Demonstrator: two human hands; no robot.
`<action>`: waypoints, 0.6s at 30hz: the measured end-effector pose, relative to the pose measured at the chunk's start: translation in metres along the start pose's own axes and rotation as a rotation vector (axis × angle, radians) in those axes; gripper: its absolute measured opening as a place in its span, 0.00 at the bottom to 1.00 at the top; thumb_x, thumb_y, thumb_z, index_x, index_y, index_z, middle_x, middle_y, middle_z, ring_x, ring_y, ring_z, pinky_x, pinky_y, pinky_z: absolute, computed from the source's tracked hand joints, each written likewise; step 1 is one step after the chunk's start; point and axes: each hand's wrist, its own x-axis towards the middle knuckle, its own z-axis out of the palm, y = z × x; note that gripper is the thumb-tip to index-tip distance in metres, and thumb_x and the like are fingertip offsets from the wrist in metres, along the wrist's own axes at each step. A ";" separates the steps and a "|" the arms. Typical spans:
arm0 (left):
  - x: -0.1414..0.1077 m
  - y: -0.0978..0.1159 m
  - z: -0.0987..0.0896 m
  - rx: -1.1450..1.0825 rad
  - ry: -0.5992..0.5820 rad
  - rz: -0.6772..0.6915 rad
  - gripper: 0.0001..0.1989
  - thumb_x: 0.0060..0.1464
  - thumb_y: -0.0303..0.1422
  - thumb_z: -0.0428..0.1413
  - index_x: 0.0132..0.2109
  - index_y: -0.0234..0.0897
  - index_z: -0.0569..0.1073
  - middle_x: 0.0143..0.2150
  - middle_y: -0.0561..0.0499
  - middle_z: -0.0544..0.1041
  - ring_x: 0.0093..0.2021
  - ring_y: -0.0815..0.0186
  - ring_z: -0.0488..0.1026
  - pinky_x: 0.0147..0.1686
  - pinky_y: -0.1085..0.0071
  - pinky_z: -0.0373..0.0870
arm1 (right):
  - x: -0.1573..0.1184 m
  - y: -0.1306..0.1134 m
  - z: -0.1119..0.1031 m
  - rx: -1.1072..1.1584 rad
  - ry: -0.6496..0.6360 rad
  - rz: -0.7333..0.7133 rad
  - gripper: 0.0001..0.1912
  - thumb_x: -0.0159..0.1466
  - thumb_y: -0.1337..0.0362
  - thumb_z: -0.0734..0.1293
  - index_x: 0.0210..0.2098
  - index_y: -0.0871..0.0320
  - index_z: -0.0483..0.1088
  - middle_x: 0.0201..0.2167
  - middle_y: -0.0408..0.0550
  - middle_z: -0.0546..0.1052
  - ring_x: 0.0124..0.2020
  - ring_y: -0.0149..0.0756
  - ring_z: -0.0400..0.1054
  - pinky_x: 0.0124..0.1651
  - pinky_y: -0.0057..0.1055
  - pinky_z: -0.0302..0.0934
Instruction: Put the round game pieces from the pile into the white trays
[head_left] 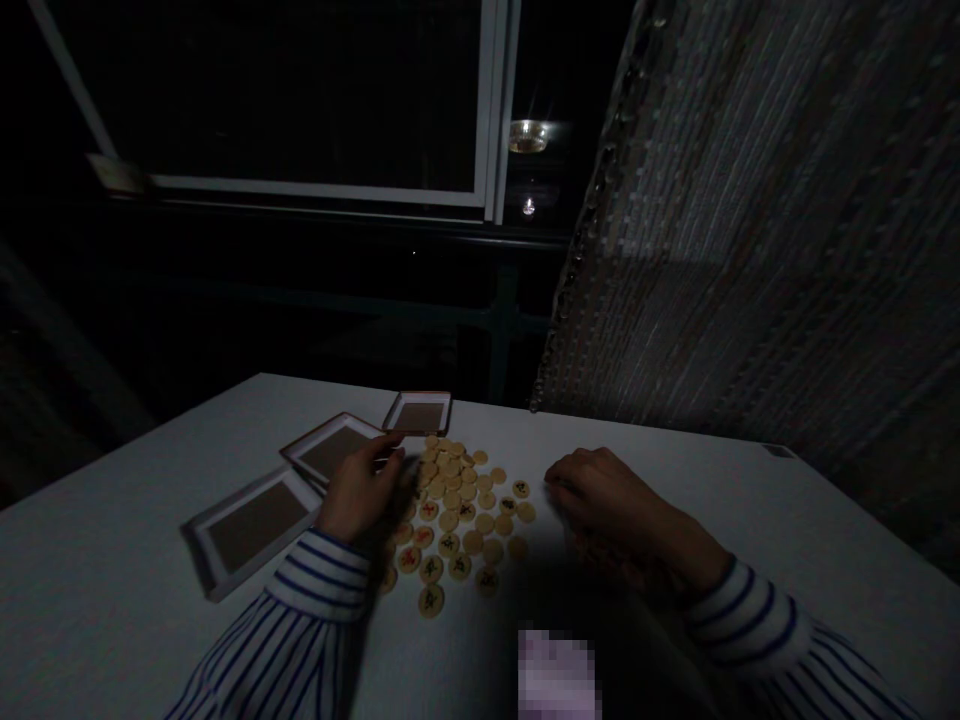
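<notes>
Round wooden pieces [451, 490], some marked with red or black characters, lie spread over the middle of a white table [510, 650]. At the left edge of this spread is my left hand [362, 488], its fingers apart above the pieces and close to a shallow box part. My right hand [604, 495] is to the right of the pieces, fingers curled downward; its fingertips and anything they hold are hidden. Reddish items [615, 565], too dark to make out, show below my right hand.
Three shallow rectangular trays or lids, one at the left [255, 525], one behind it [330, 450] and one at the back [420, 412], rest on the table. A beaded curtain [675, 220] hangs at the right. A dark window stands beyond.
</notes>
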 end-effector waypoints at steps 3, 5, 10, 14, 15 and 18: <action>-0.001 -0.017 -0.004 0.132 0.002 -0.010 0.21 0.52 0.38 0.44 0.49 0.32 0.68 0.45 0.44 0.74 0.44 0.61 0.71 0.44 0.65 0.66 | 0.021 -0.008 -0.002 -0.029 -0.040 -0.048 0.14 0.61 0.63 0.55 0.38 0.58 0.70 0.35 0.50 0.75 0.38 0.37 0.66 0.42 0.30 0.53; -0.002 -0.023 -0.005 0.217 0.010 0.000 0.20 0.53 0.37 0.44 0.50 0.33 0.67 0.45 0.44 0.74 0.45 0.60 0.71 0.45 0.64 0.65 | 0.038 -0.015 -0.001 -0.034 -0.057 -0.073 0.14 0.60 0.63 0.56 0.39 0.58 0.70 0.35 0.50 0.75 0.38 0.36 0.67 0.42 0.30 0.53; -0.005 -0.024 -0.006 0.299 0.036 -0.005 0.19 0.53 0.33 0.44 0.50 0.32 0.68 0.43 0.43 0.74 0.45 0.60 0.71 0.45 0.66 0.65 | 0.089 -0.034 0.008 -0.052 -0.089 -0.153 0.13 0.60 0.64 0.55 0.37 0.57 0.70 0.35 0.49 0.75 0.37 0.36 0.67 0.38 0.29 0.54; -0.008 -0.022 -0.006 0.302 0.037 0.013 0.18 0.53 0.32 0.43 0.49 0.31 0.68 0.46 0.42 0.73 0.45 0.61 0.70 0.45 0.66 0.65 | 0.126 -0.050 0.020 -0.035 -0.082 -0.208 0.13 0.59 0.65 0.56 0.40 0.55 0.69 0.37 0.49 0.74 0.39 0.37 0.66 0.39 0.29 0.53; -0.008 -0.022 -0.005 0.301 0.035 0.013 0.18 0.54 0.32 0.43 0.49 0.31 0.68 0.45 0.42 0.73 0.45 0.60 0.70 0.45 0.66 0.64 | 0.134 -0.054 0.022 -0.026 -0.080 -0.212 0.13 0.59 0.65 0.56 0.41 0.55 0.69 0.37 0.49 0.74 0.40 0.37 0.66 0.40 0.29 0.53; -0.008 -0.023 -0.004 0.300 0.031 0.015 0.18 0.54 0.31 0.43 0.48 0.30 0.68 0.45 0.42 0.74 0.45 0.60 0.70 0.46 0.66 0.64 | 0.150 -0.063 0.030 -0.003 -0.104 -0.311 0.14 0.58 0.67 0.57 0.42 0.55 0.68 0.40 0.49 0.73 0.42 0.37 0.65 0.41 0.29 0.52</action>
